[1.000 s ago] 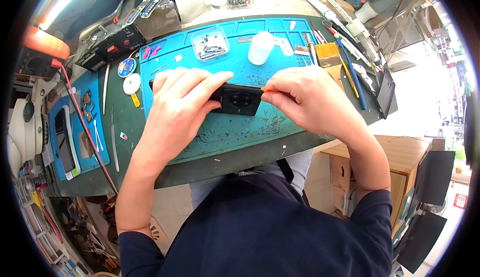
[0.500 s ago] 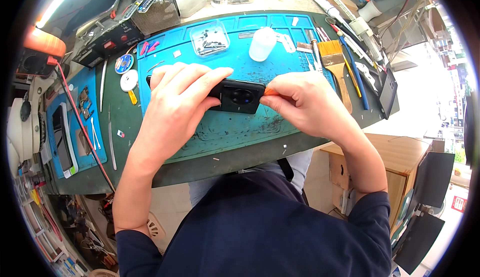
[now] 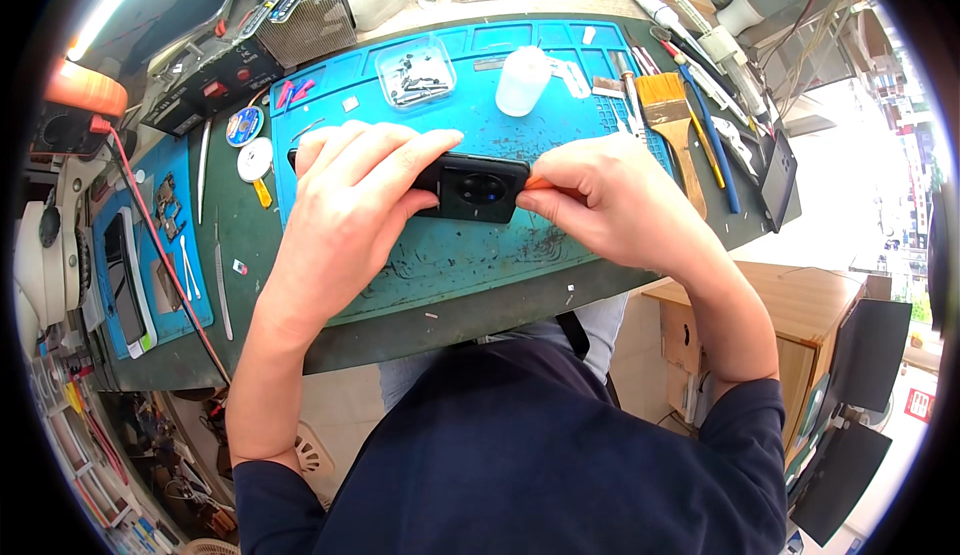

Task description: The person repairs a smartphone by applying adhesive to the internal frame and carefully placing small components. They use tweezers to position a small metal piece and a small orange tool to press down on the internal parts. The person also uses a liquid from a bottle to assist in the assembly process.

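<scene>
A black smartphone (image 3: 497,210) is held over the blue mat, its back with a round camera module facing up. My left hand (image 3: 345,200) wraps round its left part and hides that end, fingers along the far edge and thumb on the near side. Between the thumb and fingers of my right hand (image 3: 620,200) is a small thin orange piece (image 3: 538,184), mostly covered, which looks like a plastic pry pick. Its tip meets the phone's right short edge beside the camera; whether it enters the seam I cannot tell.
Beyond the phone on the blue mat (image 3: 450,265) stand a clear tray (image 3: 416,73) of small parts and a white bottle (image 3: 522,82). At right lie a wide brush (image 3: 676,135) and several tools. A red cable (image 3: 152,205) crosses the left side, near another phone (image 3: 124,275).
The mat and its contents sit slightly higher in the picture. Both hands keep the same hold on the phone and the orange piece.
</scene>
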Action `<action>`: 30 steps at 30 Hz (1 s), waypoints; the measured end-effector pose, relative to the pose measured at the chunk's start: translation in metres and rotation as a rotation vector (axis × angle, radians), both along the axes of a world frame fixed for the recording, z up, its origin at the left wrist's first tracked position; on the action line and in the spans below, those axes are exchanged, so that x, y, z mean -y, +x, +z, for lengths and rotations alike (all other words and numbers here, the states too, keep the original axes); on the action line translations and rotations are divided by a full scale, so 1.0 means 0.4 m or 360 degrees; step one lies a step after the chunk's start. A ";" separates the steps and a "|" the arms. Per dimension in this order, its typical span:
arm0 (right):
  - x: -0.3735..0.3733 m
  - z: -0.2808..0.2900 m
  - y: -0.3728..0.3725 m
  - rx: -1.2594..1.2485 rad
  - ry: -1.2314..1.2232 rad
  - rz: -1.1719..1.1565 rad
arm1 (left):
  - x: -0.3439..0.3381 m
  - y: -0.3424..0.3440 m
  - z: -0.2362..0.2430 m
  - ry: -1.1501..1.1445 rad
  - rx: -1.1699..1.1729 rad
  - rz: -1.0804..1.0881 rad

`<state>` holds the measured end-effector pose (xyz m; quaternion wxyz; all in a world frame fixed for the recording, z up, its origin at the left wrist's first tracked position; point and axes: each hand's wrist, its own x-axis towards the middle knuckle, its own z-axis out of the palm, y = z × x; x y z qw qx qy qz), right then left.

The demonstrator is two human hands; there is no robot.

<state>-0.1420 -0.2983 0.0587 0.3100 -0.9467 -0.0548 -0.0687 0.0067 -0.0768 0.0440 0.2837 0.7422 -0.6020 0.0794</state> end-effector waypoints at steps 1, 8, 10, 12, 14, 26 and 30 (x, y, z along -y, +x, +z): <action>0.002 -0.002 0.001 -0.0004 0.0017 0.0009 | 0.000 0.000 -0.001 -0.0002 0.0002 0.0000; 0.003 0.001 0.003 -0.0137 0.0066 0.0005 | -0.003 -0.002 0.004 0.0040 -0.0042 -0.0002; 0.010 0.010 0.007 -0.0302 0.0101 -0.0044 | -0.005 0.001 0.009 0.0055 -0.0051 0.0000; 0.029 0.020 0.013 -0.0337 0.0205 -0.0189 | -0.009 0.002 0.017 0.0100 -0.0085 0.0009; 0.071 0.012 0.016 -0.0259 0.0375 -0.0438 | -0.018 0.001 0.020 0.0158 -0.0139 0.0050; 0.055 -0.069 0.053 0.0645 -0.0187 -0.0357 | -0.059 0.029 0.042 0.0619 -0.0690 0.0268; 0.039 -0.073 0.012 0.0824 -0.0686 -0.0295 | -0.058 0.031 0.040 0.0599 -0.0682 0.0229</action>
